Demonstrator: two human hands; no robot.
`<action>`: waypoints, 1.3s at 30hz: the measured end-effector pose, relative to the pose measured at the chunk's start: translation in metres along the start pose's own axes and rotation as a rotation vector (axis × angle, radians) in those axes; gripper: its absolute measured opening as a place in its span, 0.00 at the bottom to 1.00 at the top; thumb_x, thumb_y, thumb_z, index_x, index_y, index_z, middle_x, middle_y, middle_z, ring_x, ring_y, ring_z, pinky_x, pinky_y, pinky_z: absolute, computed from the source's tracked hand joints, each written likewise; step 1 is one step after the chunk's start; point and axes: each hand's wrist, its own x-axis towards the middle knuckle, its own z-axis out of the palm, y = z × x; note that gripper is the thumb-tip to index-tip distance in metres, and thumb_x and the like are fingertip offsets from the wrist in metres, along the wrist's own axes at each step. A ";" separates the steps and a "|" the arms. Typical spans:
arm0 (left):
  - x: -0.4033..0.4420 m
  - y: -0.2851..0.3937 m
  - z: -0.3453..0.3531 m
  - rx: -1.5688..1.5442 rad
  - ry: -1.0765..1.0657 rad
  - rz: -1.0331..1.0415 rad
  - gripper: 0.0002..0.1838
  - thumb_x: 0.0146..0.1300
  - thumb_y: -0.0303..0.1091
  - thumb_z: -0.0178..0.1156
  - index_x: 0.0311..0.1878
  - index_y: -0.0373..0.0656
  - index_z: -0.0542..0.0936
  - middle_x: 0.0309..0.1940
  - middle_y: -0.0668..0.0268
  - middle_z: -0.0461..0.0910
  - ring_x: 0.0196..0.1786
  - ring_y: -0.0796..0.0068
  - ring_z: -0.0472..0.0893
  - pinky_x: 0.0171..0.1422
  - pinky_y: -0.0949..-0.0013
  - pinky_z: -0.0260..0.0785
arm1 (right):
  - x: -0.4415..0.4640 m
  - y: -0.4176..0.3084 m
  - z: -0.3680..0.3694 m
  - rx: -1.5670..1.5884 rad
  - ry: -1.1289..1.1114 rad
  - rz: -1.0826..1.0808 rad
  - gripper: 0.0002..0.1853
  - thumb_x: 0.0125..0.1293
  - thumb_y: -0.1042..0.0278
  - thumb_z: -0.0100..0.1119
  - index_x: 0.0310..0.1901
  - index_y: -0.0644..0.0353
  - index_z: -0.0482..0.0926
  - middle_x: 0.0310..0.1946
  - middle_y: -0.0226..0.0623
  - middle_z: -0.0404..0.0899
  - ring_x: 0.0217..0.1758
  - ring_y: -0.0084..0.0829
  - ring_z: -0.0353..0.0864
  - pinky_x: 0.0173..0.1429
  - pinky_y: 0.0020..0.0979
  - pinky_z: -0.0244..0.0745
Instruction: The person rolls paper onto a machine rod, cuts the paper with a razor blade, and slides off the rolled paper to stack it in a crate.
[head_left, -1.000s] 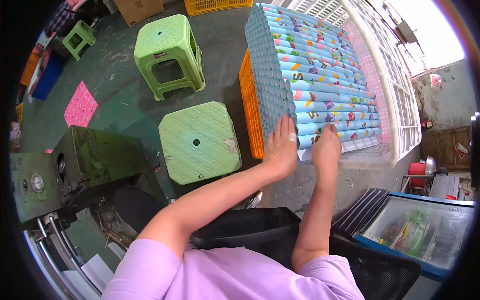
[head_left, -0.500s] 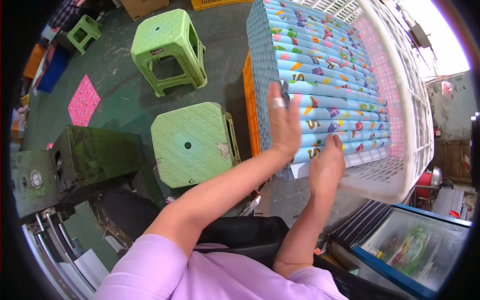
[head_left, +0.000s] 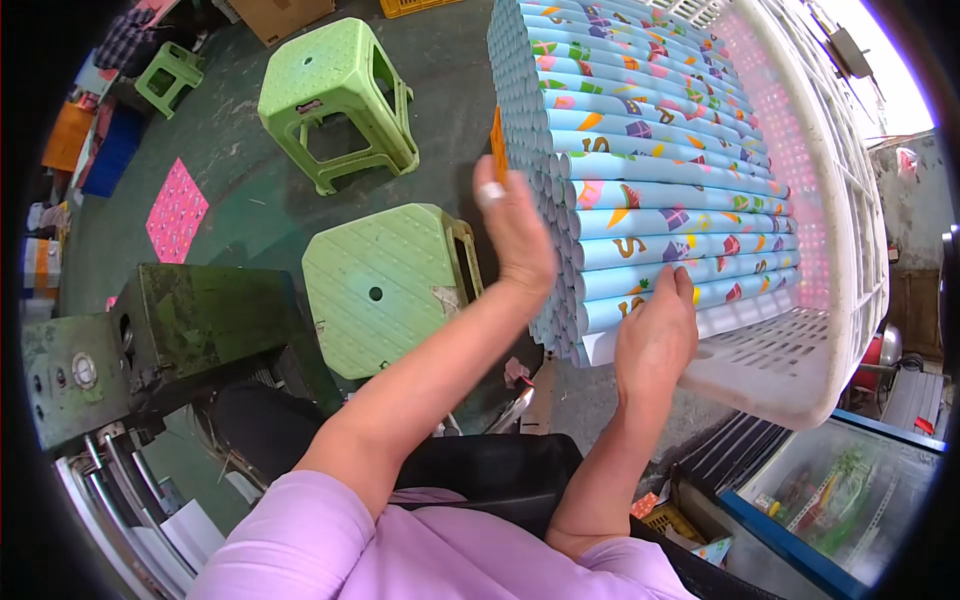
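Light blue paper rolls (head_left: 650, 170), printed with colourful pictures and letters, are stacked lengthwise in a white plastic basket (head_left: 840, 330). Their open round ends face left. My left hand (head_left: 518, 235) is raised just beside those ends, fingers stretched out and slightly blurred, holding nothing; a white band wraps one finger. Against the near rolls rests my right hand (head_left: 655, 335), its fingers extended over the lowest ones and its palm partly hidden from view. A white sheet edge (head_left: 600, 348) sticks out under the nearest roll.
Two green plastic stools (head_left: 375, 290) stand on the floor to the left. Near them is a dark green metal machine (head_left: 215, 320). A pink patterned sheet (head_left: 178, 212) lies on the floor. At lower right sits a glass-topped case (head_left: 830, 490) with a blue frame.
My left hand has moved left, from over the roll ends to just off them. My right hand stays on the near rolls. The view has shifted slightly.
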 end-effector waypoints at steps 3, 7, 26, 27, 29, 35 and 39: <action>-0.013 -0.001 0.022 -0.009 -0.079 0.023 0.33 0.72 0.46 0.43 0.68 0.26 0.55 0.67 0.45 0.58 0.72 0.56 0.56 0.75 0.63 0.45 | 0.003 -0.006 -0.001 -0.032 0.005 0.011 0.24 0.57 0.80 0.46 0.58 0.71 0.71 0.60 0.57 0.70 0.62 0.52 0.71 0.64 0.43 0.66; -0.004 0.009 0.013 -0.085 -0.094 0.048 0.35 0.72 0.48 0.43 0.69 0.25 0.53 0.68 0.44 0.55 0.73 0.54 0.54 0.76 0.63 0.43 | 0.001 -0.001 0.001 0.001 0.015 -0.006 0.24 0.58 0.80 0.46 0.58 0.71 0.71 0.61 0.57 0.70 0.62 0.52 0.71 0.64 0.43 0.67; -0.005 0.071 -0.140 0.533 -0.457 0.232 0.27 0.67 0.40 0.53 0.64 0.34 0.64 0.67 0.49 0.61 0.71 0.55 0.60 0.75 0.61 0.49 | 0.004 0.015 0.006 0.220 0.201 -0.157 0.12 0.54 0.79 0.56 0.41 0.67 0.77 0.47 0.51 0.76 0.52 0.52 0.75 0.52 0.46 0.72; -0.008 0.083 -0.170 0.571 -0.427 0.178 0.25 0.67 0.38 0.53 0.64 0.35 0.66 0.66 0.50 0.63 0.69 0.57 0.64 0.73 0.61 0.51 | 0.002 0.012 0.000 0.216 0.214 -0.159 0.12 0.54 0.79 0.56 0.41 0.67 0.77 0.47 0.51 0.76 0.52 0.52 0.75 0.52 0.46 0.72; -0.017 0.110 -0.226 0.589 -0.326 0.008 0.24 0.67 0.35 0.54 0.63 0.35 0.67 0.61 0.53 0.69 0.61 0.66 0.72 0.68 0.64 0.59 | -0.003 0.003 -0.012 0.102 0.053 -0.137 0.08 0.54 0.78 0.58 0.37 0.63 0.79 0.43 0.47 0.78 0.50 0.50 0.77 0.50 0.45 0.73; -0.058 0.143 -0.357 0.566 -0.054 -0.101 0.13 0.70 0.30 0.51 0.53 0.35 0.75 0.48 0.62 0.78 0.51 0.77 0.76 0.57 0.73 0.66 | 0.003 0.013 -0.008 -0.022 -0.084 -0.241 0.05 0.52 0.77 0.61 0.32 0.57 0.81 0.37 0.41 0.80 0.43 0.47 0.80 0.47 0.43 0.74; -0.080 0.149 -0.398 0.453 0.016 -0.167 0.11 0.71 0.31 0.50 0.50 0.36 0.77 0.47 0.65 0.79 0.49 0.78 0.77 0.55 0.75 0.66 | 0.008 0.023 -0.011 -0.091 -0.093 -0.500 0.06 0.51 0.76 0.62 0.33 0.59 0.81 0.37 0.43 0.80 0.40 0.47 0.80 0.45 0.44 0.74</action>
